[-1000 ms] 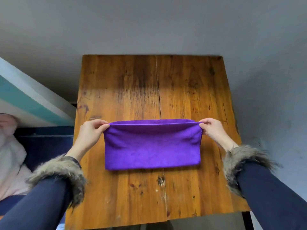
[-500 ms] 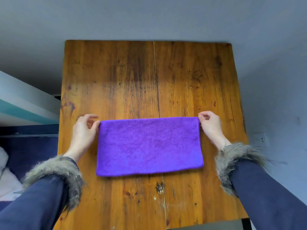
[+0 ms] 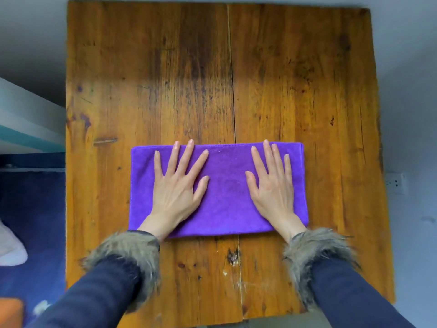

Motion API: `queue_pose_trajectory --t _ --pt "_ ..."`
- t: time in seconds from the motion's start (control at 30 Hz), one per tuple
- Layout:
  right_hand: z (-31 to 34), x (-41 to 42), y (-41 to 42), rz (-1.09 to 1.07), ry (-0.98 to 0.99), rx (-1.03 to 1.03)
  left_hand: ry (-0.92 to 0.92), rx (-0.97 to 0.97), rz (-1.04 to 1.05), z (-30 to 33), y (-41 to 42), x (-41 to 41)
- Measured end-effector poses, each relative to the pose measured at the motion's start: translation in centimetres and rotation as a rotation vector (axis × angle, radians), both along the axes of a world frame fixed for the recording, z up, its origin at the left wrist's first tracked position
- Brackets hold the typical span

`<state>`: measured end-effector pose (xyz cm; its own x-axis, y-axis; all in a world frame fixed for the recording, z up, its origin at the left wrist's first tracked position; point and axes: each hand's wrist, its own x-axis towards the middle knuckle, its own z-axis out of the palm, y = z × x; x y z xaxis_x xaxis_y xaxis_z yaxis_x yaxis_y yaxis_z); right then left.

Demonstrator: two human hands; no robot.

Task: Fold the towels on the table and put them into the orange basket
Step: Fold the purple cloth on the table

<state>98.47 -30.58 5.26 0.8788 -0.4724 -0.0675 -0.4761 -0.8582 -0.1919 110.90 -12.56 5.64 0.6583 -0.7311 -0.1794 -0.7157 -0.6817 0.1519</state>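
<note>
Brown wooden table (image 3: 295,79) holds our folded purple cloth towel (image 3: 224,185) near its front edge. Our left hand (image 3: 176,185) and right hand (image 3: 272,185) lie flat, fingers straight, pressing it, gripping nothing. Next we fold it again, we think.

bare table (image 3: 295,74) beyond the towel (image 3: 224,185); nothing stands there.

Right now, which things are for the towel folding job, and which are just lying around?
For the job:
towel, folded, flat on the table
left hand and right hand, pressing it flat
orange thing at the bottom left, maybe the basket

Just lying around:
white cloth on the left
wall socket
</note>
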Motion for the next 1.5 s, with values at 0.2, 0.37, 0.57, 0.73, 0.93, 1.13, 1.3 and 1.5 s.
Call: queue_pose_trajectory --t 0.2,0.37,0.57,0.73,0.93,1.13,1.3,1.5 --pt "0.1 -2.2 -3.0 -0.080 -0.012 0.005 -0.026 -0.093 -0.054 0.3 3.4 2.2" --pt "1.1 -3.0 2.2 0.031 -0.079 -0.001 -0.019 -0.181 -0.047 2.0 3.9 -3.1" --pt "-0.3 -6.0 1.4 0.063 0.059 -0.063 -0.053 0.012 -0.129 -0.4 7.3 -3.8" --pt "0.6 -5.9 1.8 0.011 0.082 -0.031 0.032 -0.191 -0.083 1.0 7.5 -3.2" --pt "2.4 -3.5 7.3 0.065 0.010 0.002 0.109 -0.517 0.620 3.1 9.1 -2.0" --pt "1.3 -2.1 10.5 0.032 0.129 0.003 0.285 -0.332 0.855 2.2 9.8 -0.1" --pt "1.2 -2.1 10.1 0.033 0.203 -0.018 0.325 -0.103 0.843 2.7 8.9 1.4" --pt "1.5 -1.8 10.2 0.022 0.266 -0.014 0.375 -0.102 0.836 4.0 8.1 1.6"
